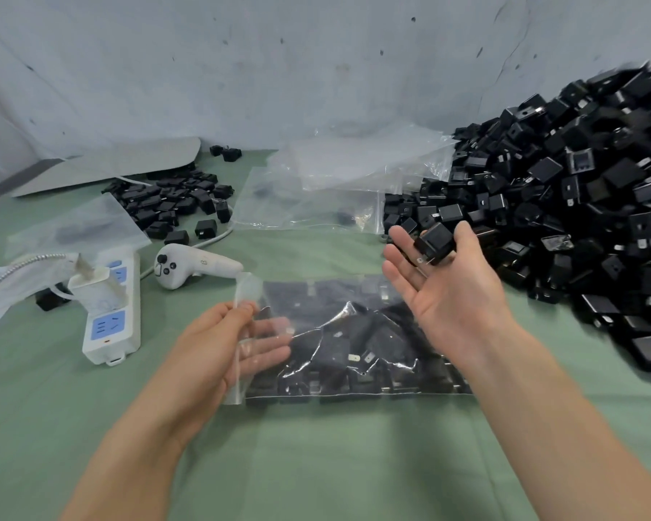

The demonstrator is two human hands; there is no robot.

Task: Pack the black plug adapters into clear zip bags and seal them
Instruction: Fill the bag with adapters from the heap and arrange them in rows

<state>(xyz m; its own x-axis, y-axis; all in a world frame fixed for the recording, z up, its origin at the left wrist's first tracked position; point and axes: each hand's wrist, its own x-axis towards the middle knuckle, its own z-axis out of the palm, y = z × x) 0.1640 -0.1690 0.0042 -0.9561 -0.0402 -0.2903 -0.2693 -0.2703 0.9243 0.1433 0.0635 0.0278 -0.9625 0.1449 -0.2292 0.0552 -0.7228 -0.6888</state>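
On the green bench (pixel 316 464), a clear zip bag (pixel 358 314) of black plug adapters (pixel 331 353).
Left hand (pixel 222 344) pinches its mouth; right hand (pixel 444 295) grips a loose adapter (pixel 435 242).

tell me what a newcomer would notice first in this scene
The big heap of black plug adapters piled up on the right draws the eye first. At centre, on the green cloth, lies a clear zip bag packed with adapters, its open end pinched by the left hand. Just above it, the right hand holds a single adapter.
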